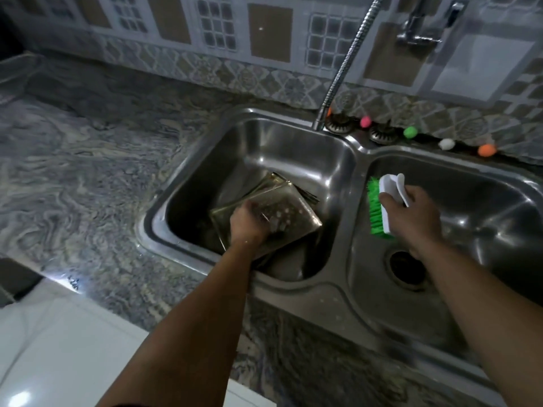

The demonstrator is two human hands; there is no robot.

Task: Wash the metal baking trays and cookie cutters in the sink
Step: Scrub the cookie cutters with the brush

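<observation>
1. While our left hand (246, 221) grips the top baking tray (296, 214) of a tilted stack in the left basin of the sink (340, 271), fingers curled over its edge.
2. Our right hand (411, 212) clasps a green-bristled brush (379, 210) above the right basin.

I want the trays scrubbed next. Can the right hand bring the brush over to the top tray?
Probably yes: the right hand holds the scrub brush above the divider, nothing between it and the top tray, which the left hand grips.
</observation>
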